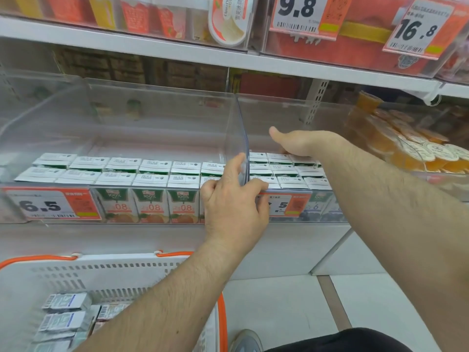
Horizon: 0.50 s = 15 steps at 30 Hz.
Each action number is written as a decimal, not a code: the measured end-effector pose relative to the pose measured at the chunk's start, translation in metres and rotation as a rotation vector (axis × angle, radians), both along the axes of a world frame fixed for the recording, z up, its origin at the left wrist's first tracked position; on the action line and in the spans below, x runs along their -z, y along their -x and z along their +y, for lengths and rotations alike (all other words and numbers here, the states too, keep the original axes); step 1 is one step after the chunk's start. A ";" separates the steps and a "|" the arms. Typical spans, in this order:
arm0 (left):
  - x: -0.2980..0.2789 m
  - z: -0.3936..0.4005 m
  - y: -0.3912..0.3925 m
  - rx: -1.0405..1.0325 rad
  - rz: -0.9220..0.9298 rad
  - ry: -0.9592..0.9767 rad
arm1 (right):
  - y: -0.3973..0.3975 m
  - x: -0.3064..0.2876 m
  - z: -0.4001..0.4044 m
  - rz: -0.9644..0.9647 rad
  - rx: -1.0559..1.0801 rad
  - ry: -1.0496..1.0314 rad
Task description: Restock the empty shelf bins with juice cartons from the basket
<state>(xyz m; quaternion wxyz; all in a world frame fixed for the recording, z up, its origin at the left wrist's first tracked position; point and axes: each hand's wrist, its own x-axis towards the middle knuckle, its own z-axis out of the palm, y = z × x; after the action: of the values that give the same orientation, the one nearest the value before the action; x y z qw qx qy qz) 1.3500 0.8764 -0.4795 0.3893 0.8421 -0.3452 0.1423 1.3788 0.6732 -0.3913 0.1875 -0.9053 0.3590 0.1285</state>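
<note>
The left hand (234, 201) grips the clear plastic bin divider (239, 146); the right hand (295, 143) rests flat, fingers relaxed, on white-topped juice cartons (279, 171) right of it. Left cartons (152, 201) read "100%", tag (50, 204) "6.5". More cartons lie in the near white orange-rimmed basket (114, 273).

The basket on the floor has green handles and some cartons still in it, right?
Not quite. The head view shows the basket has orange handles, not green. The rest holds: it sits low by the floor and cartons still lie inside it.
</note>
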 end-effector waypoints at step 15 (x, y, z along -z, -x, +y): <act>0.000 0.000 -0.003 0.037 0.020 -0.018 | -0.030 0.006 0.034 0.049 -0.119 -0.070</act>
<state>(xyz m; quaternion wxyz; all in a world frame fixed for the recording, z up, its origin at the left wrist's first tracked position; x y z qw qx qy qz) 1.3534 0.8764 -0.4797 0.3879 0.8404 -0.3578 0.1235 1.4090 0.7075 -0.3976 0.2021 -0.9145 0.3042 0.1737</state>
